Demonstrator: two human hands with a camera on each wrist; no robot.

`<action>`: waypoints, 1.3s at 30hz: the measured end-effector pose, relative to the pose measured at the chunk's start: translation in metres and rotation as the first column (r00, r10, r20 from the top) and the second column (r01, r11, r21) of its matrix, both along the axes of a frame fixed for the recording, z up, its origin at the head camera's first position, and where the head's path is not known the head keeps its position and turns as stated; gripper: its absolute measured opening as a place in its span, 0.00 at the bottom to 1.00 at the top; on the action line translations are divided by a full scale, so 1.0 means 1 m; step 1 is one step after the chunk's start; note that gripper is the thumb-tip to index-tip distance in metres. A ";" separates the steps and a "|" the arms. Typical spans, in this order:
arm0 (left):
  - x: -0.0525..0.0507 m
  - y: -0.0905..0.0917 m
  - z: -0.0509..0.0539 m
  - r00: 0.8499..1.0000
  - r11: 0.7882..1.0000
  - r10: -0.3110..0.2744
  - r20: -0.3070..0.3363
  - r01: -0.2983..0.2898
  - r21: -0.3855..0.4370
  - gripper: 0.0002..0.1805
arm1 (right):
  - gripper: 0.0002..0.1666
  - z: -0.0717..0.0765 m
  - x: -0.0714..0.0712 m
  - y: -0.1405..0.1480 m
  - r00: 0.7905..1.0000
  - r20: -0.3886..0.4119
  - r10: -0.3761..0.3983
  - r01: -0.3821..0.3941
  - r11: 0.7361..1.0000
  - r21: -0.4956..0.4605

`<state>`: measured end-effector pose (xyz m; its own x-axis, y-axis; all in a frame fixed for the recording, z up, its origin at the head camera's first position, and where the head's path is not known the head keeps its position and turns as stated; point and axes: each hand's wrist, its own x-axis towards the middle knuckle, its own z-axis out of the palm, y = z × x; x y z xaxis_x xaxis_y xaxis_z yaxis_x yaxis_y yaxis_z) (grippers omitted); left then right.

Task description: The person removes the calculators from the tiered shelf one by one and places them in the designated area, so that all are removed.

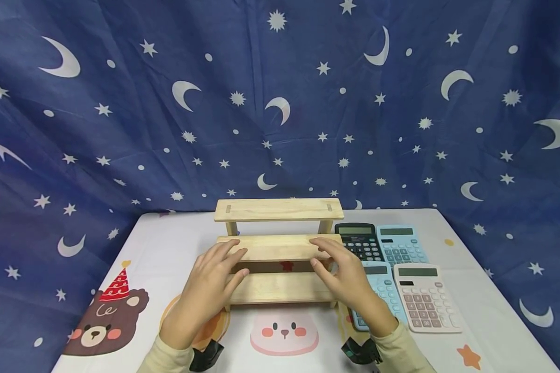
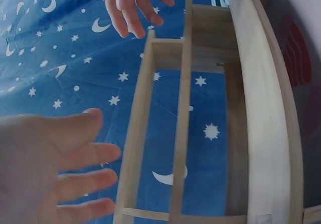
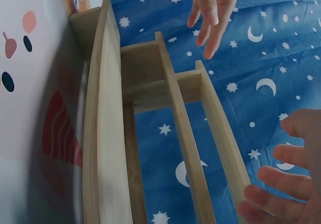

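Observation:
A pale wooden three-step stand is at the middle of the table, its boards rising toward the back. My left hand is over the left end of the middle and lower boards, fingers relaxed and spread. Over the right end is my right hand, thumb and fingers apart in the same way. Both wrist views show the left hand and right hand holding nothing, with a gap between their fingertips and the stand's boards. Whether any fingertip touches wood is hard to tell.
Several calculators lie right of the stand: a black one, a blue one behind, another blue one partly under the right arm, and a pink one. A blue star-and-moon cloth hangs behind the printed white tabletop.

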<state>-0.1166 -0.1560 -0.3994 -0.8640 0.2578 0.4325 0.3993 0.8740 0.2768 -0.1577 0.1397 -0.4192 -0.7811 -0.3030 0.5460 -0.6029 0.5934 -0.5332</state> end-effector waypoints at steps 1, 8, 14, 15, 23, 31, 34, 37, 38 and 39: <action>0.001 0.000 0.000 1.000 1.000 0.002 0.007 -0.002 -0.007 0.24 | 0.25 0.000 0.000 0.000 1.000 -0.022 -0.013 0.014 1.000 0.023; 0.005 0.003 0.002 0.999 0.999 0.011 0.041 -0.010 -0.037 0.29 | 0.30 0.002 0.003 -0.001 0.996 -0.087 -0.032 0.042 0.992 0.115; 0.006 0.003 0.001 0.998 0.999 0.014 0.056 -0.011 -0.051 0.31 | 0.34 0.002 0.002 -0.002 0.997 -0.078 -0.026 0.039 0.984 0.171; 0.006 0.003 0.001 0.998 0.999 0.016 0.062 -0.013 -0.051 0.32 | 0.34 0.002 0.002 -0.002 0.997 -0.076 -0.028 0.041 0.983 0.178; 0.007 0.003 -0.001 0.994 0.999 0.022 0.104 -0.018 -0.043 0.35 | 0.40 0.003 0.005 -0.001 0.998 -0.039 -0.053 0.061 0.967 0.246; 0.010 0.002 0.000 0.990 0.998 0.033 0.136 -0.027 -0.050 0.40 | 0.48 0.005 0.008 0.000 0.997 0.030 -0.077 0.062 0.936 0.345; 0.009 0.002 -0.001 0.988 0.998 0.043 0.150 -0.036 -0.048 0.42 | 0.50 0.005 0.009 0.001 0.995 0.051 -0.088 0.063 0.929 0.365; 0.008 0.002 -0.002 0.985 0.998 0.052 0.164 -0.045 -0.044 0.44 | 0.51 0.005 0.010 0.001 0.993 0.067 -0.100 0.066 0.921 0.384; 0.007 0.003 -0.002 0.984 0.998 0.054 0.170 -0.047 -0.041 0.44 | 0.52 0.005 0.010 0.001 0.992 0.071 -0.104 0.068 0.918 0.392; 0.007 0.003 -0.002 0.983 0.998 0.055 0.177 -0.049 -0.039 0.45 | 0.52 0.005 0.010 0.001 0.992 0.070 -0.109 0.072 0.914 0.400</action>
<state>-0.1096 -0.1535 -0.4013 -0.9391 0.2223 0.2622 0.2998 0.9027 0.3086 -0.1474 0.1411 -0.4147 -0.8550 -0.4055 0.3234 -0.4979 0.8165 -0.2924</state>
